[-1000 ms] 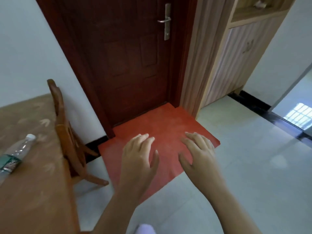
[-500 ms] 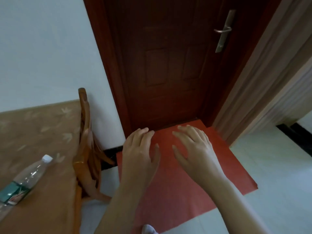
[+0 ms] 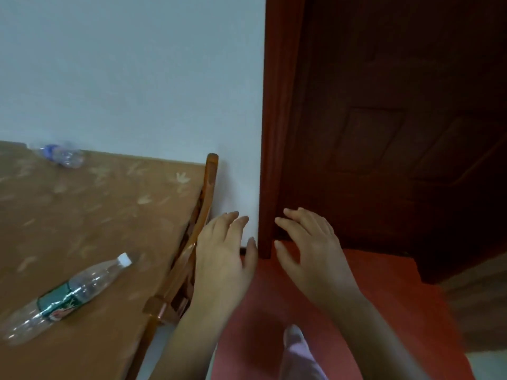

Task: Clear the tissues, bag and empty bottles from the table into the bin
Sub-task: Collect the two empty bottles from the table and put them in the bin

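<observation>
An empty clear bottle with a white cap and green label (image 3: pixel 68 294) lies on its side on the brown patterned table (image 3: pixel 90 215) at lower left. A second crushed clear bottle with a blue label (image 3: pixel 61 154) lies at the table's far edge by the wall. My left hand (image 3: pixel 223 259) hovers open just right of the table, fingers spread, holding nothing. My right hand (image 3: pixel 310 250) is open beside it, over the red mat. No tissues, bag or bin are in view.
A wooden chair (image 3: pixel 189 253) stands tucked against the table's right edge. A dark red door (image 3: pixel 384 133) and its frame fill the right side, with a red floor mat (image 3: pixel 356 311) in front. My foot (image 3: pixel 296 344) shows below. A pale wall (image 3: pixel 131 72) is behind the table.
The view has swung left toward the table. Both bottles now show, and the table fills more of the frame. Both hands stay open and empty, now nearer the chair.
</observation>
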